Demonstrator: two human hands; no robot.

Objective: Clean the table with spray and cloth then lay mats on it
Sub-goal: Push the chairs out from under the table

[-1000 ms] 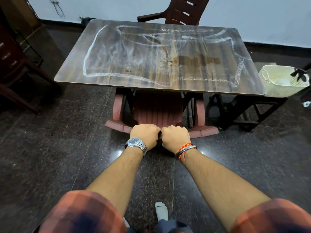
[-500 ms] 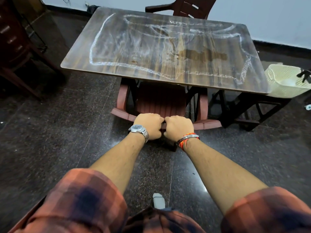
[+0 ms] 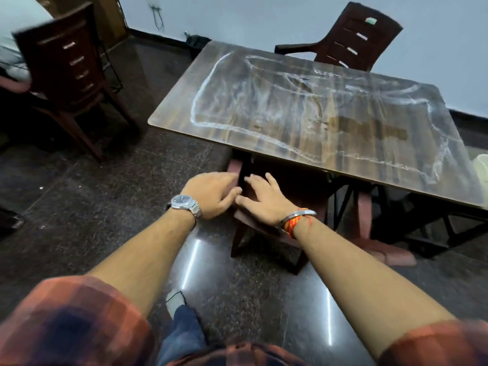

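Illumination dim and cool overall. Two bright linear reflections lie on the polished floor (image 3: pixel 111 196), consistent with overhead tube lighting. A broad sheen washes across the bench (image 3: pixel 311 112), making the white streaks stand out. Deep shadow beneath the bench hides detail. The chair at far left (image 3: pixel 66 72) is motion-blurred. The plaid sleeves (image 3: pixel 74 328) at the lower edge are pixelated. Wide-angle distortion bends lines near the edges.

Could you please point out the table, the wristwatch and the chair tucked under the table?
table (image 3: pixel 303 120): head view, on the streaked middle of its top.
wristwatch (image 3: pixel 180 201): head view, on its dial.
chair (image 3: pixel 253 220): head view, on its backrest by the hands.
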